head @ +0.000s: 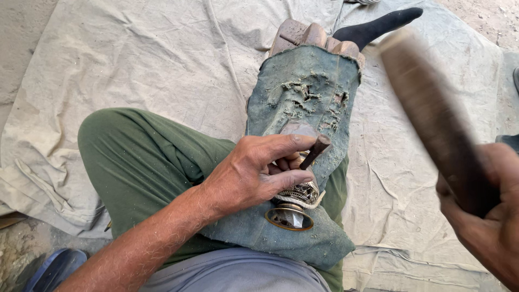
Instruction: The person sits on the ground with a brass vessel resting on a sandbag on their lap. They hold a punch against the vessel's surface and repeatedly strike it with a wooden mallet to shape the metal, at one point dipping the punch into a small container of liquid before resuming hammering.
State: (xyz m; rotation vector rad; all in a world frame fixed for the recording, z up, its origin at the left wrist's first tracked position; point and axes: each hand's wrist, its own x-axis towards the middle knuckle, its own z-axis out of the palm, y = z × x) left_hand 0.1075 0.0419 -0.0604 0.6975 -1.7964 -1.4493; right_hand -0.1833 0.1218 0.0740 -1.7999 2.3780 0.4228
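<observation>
My left hand (pixel 254 170) pinches a short dark metal punch (pixel 316 150) between thumb and fingers, its tip set against a small engraved brass vessel (pixel 296 203). The vessel lies on its side on a worn blue-green cloth pad (pixel 308 92) draped over my leg, its round foot facing me. My right hand (pixel 489 216) at the right edge grips a long wooden mallet (pixel 432 113), raised and blurred with motion, apart from the punch.
My green-trousered knee (pixel 135 157) is bent at the left. A wooden block (pixel 303 35) sits at the far end of the pad beside a dark sock-covered foot (pixel 378 24). A pale canvas sheet (pixel 162 54) covers the ground. A blue sandal (pixel 54 267) lies bottom left.
</observation>
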